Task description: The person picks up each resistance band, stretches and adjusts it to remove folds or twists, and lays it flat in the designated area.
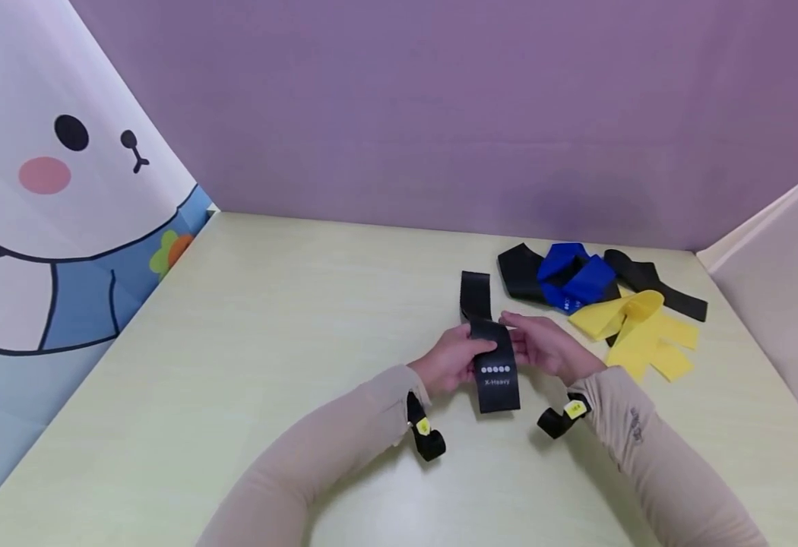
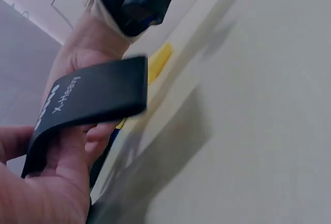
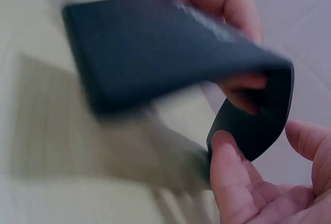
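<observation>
While the left hand (image 1: 448, 358) pinches the smooth, flat black band of rubbery material (image 1: 498, 395), thumb on its printed face and fingers beneath, I'd let that hand anchor and use the right hand (image 1: 548, 346) only to guide the edge. The right hand sits just beside the band, thumb and fingers parted; whether its fingertips press or merely brush it I cannot tell. I'd square the long edges, ease out the bend just beyond the left thumb and draw gently, since such stuff may spring or skew if tugged. Just on the near side of that thumb, the band carries five pale dots and "X-Heavy" in pale letters; its near end juts free above the pale desk (image 1: 269, 319), and its far end runs out beyond both hands. Past the right hand, to its right, lie a folded yellow band (image 1: 645, 334) and a crumpled blue band (image 1: 592, 282).
</observation>
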The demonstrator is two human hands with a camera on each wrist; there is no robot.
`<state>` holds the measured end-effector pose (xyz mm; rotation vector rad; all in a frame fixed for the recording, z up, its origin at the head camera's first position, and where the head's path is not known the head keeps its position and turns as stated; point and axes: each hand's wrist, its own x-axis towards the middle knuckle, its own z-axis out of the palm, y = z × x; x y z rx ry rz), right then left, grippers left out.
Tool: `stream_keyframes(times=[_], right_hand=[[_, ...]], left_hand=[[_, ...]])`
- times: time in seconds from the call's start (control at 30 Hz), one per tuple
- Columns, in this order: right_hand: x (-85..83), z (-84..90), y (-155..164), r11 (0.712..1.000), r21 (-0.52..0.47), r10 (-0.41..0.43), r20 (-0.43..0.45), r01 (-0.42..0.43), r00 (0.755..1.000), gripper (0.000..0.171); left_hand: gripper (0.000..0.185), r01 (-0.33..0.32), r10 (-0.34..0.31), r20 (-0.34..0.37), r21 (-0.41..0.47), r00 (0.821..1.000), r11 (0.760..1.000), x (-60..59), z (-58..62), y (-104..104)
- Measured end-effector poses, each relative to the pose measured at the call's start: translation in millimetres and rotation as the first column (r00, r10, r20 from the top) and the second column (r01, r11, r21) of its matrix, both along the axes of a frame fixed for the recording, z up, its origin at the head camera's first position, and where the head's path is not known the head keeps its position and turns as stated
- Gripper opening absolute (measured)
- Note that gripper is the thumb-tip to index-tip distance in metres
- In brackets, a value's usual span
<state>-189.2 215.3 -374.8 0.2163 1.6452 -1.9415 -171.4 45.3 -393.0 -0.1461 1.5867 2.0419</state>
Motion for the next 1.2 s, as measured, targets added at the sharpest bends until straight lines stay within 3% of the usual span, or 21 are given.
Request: stream_keyframes(times=[0.2,0.4,0.53,0.6,0.73,0.9,1.0,1.1,1.2], right_hand=[[-8.1,-7.5,-6,0.999,-0.046,0.027,0.037,-0.025,0.999,0.024],[-19.0,-10.5,-15,0.986,-0.163,-0.028,0.039,0.034,0.999,0.024],[-20.0,-9.2,-23,0.981,-0.183,-0.055,0.022,0.058,0.998,0.056],[-18.2,-4.9,-27,0.982,-0.18,-0.065,0.002,0.064,0.998,0.062],[-11.3,9.5,-36,0.984,-0.175,-0.049,-0.065,0.037,0.997,0.063],[-2.9,22.9,-48,0.985,-0.171,-0.003,-0.151,-0.023,0.988,0.064],[1.3,25.2,-55,0.989,-0.142,0.012,-0.182,-0.038,0.983,0.064],[5.4,23.4,-61,0.994,-0.101,0.019,-0.2,-0.04,0.98,0.064],[9.4,18.0,-67,0.999,-0.036,0.023,-0.216,-0.031,0.976,0.065]], left_hand=[[0.036,0.067,-0.067,0.017,-0.033,0.998,0.997,9.8,-2.0,-8],[0.035,0.105,-0.104,0.025,-0.031,0.994,0.994,17.5,-4.8,-13],[0.031,0.108,-0.107,0.035,-0.027,0.994,0.994,17.7,-9.8,-20],[0.029,0.101,-0.1,0.046,-0.02,0.994,0.995,15.2,-9.6,-26],[0.024,0.051,-0.051,0.014,0.024,0.999,0.998,3.4,-3.2,-39],[0.019,-0.033,0.047,-0.082,0.164,0.995,0.986,-13.2,11.1,-56],[0.02,-0.102,0.128,-0.109,0.224,0.986,0.969,-21.1,18.0,-62],[0.02,-0.178,0.212,-0.124,0.239,0.97,0.955,-26.9,21.2,-65],[0.031,-0.226,0.265,-0.142,0.24,0.954,0.944,-30.9,22.5,-67]])
